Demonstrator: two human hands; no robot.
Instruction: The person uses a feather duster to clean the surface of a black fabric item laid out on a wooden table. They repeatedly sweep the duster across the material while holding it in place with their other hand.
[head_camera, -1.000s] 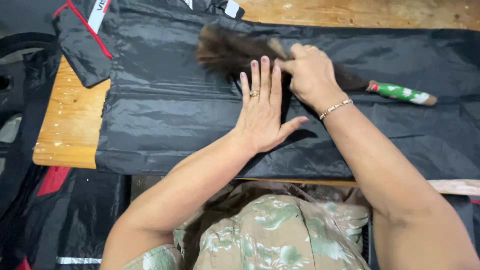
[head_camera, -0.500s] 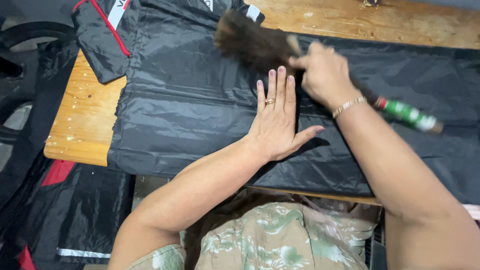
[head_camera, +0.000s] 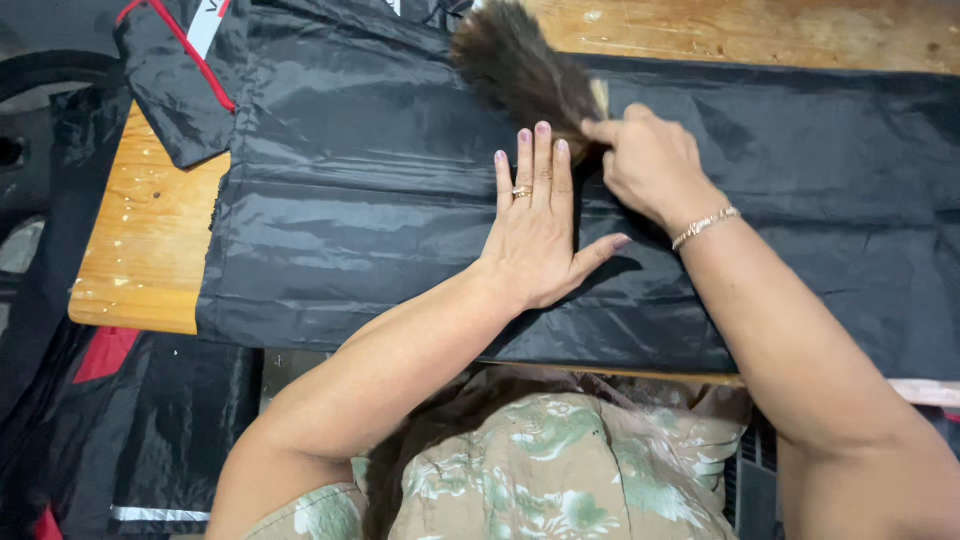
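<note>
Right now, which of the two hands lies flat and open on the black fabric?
The left hand, with a ring, lies flat with fingers spread on the black fabric. The right hand, with a bracelet, is closed around the dark bristle brush.

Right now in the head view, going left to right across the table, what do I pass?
Bare wooden table edge → red-trimmed black flap → left hand flat on the black fabric → right hand gripping the brown bristle brush → gold bracelet.
</note>
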